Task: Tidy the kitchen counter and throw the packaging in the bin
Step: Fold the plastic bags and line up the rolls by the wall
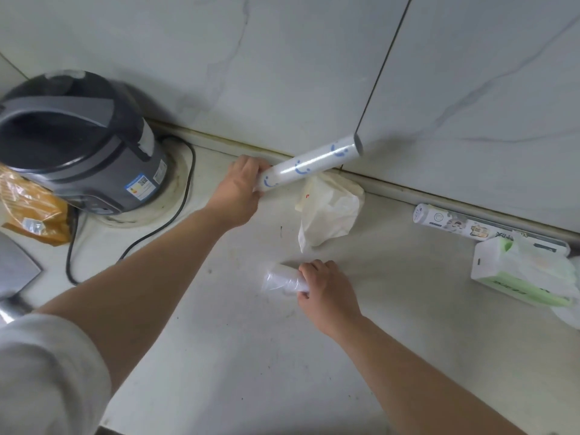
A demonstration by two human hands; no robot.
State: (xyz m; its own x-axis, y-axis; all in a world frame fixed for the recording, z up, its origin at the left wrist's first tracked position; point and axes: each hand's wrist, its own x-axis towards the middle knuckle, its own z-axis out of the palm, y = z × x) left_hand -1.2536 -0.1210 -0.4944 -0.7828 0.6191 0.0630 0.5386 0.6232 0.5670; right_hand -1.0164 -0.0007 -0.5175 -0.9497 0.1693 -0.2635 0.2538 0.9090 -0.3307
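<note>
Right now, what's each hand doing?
Left hand: grips the long smiley-printed roll.
Right hand: grips the small clear plastic roll.

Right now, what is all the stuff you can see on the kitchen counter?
cooker: 1, dark grey, back left by the wall
cord: 1, black, curling round the cooker's base
orange bag: 1, orange, left edge beside the cooker
long roll: 1, white with blue smiles, held at one end, tilted near the wall
white bag: 1, white, crumpled, middle by the wall
small roll: 1, clear plastic, middle of the counter
printed roll: 1, white with pictures, lying along the wall on the right
tissue box: 1, white and green, right edge
left hand: grips the long roll
right hand: holds the small roll's end
</note>
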